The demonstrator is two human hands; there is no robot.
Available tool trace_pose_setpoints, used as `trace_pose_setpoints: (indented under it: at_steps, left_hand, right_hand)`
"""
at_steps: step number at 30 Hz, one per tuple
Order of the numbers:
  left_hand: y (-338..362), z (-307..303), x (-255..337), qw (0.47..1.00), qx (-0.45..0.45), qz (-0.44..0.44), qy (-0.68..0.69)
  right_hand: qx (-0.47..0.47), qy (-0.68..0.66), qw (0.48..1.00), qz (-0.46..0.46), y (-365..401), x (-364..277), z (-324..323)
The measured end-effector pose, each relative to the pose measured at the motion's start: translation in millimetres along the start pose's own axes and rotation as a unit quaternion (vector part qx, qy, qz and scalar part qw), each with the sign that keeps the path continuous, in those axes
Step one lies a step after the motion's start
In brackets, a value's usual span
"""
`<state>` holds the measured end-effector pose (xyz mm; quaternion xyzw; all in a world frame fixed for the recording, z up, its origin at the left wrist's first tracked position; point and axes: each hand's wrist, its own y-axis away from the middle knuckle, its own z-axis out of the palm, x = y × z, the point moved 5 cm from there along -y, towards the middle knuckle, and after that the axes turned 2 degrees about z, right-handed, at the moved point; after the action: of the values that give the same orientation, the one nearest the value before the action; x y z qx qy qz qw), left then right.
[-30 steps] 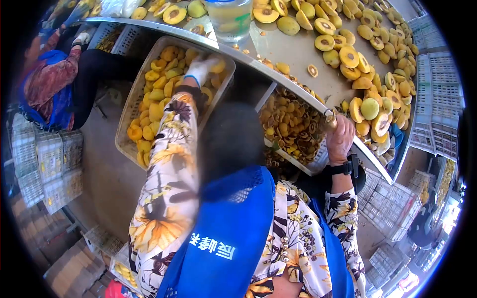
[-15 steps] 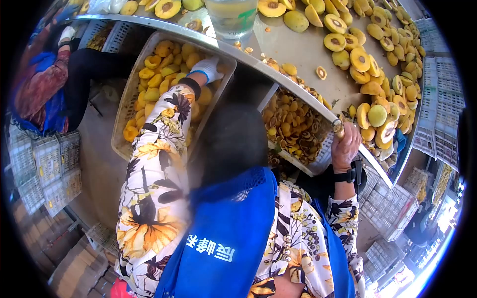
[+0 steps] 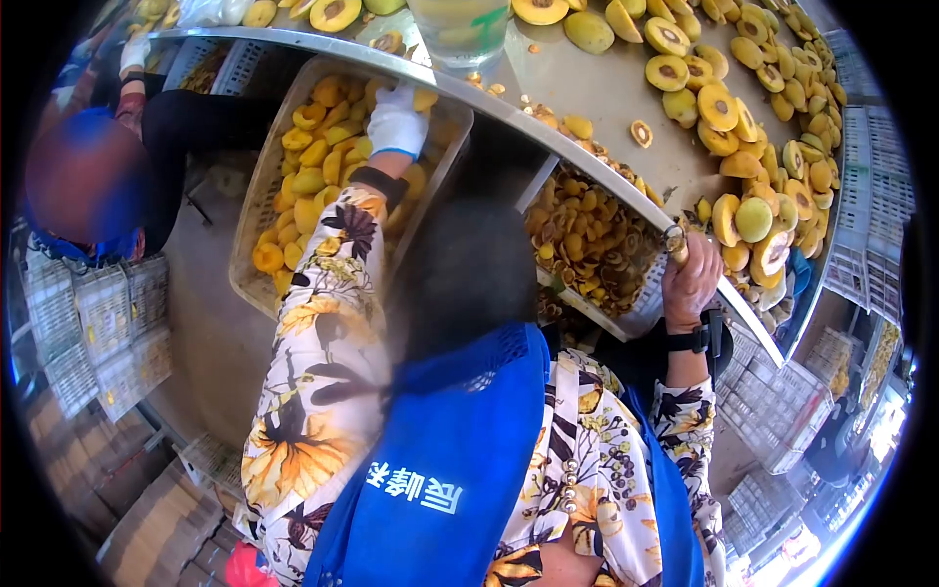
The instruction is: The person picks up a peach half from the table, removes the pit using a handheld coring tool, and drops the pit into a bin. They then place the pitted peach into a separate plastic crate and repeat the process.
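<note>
My left hand (image 3: pixel 396 122), in a white glove, reaches down over a tilted crate (image 3: pixel 246 279) full of yellow fruit halves (image 3: pixel 303 157), close under the table's metal rim. The back of the glove faces me, so I cannot see whether it holds anything. My right hand (image 3: pixel 691 284), bare with a black watch on the wrist, is closed around a small pitting tool (image 3: pixel 674 240) at the table edge. Just beyond it on the table lie cut fruit halves (image 3: pixel 753 220).
The metal table (image 3: pixel 587 93) holds many halved fruits and a clear plastic container (image 3: pixel 458 29). A second crate (image 3: pixel 587 245) under the rim holds pits and scraps. Another person (image 3: pixel 88 186) sits at left. White crate stacks (image 3: pixel 88 323) stand left and right.
My left hand has moved up the crate of fruit halves toward the table rim. My right hand has stayed at the table edge with the tool.
</note>
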<state>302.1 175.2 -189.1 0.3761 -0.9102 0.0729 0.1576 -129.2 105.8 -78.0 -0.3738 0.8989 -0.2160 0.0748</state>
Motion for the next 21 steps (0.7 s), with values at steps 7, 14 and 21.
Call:
trace_pose_setpoints:
  at_steps: [7, 14, 21]
  left_hand:
    - [21.9, 51.4, -13.5, 0.981, -0.073, 0.182, -0.001]
    - [3.3, 36.9, -26.8, 0.995, -0.083, 0.046, 0.039]
    - [28.2, 64.6, 12.4, 0.92, -0.256, 0.226, -0.193]
  right_hand:
    - [0.005, -0.004, 1.0, 0.001, -2.1, -1.6, -1.4]
    - [0.004, -0.002, 1.0, 0.004, -2.4, -1.8, -1.0]
    - [0.005, -0.01, 1.0, 0.0, -2.9, -1.0, -2.4]
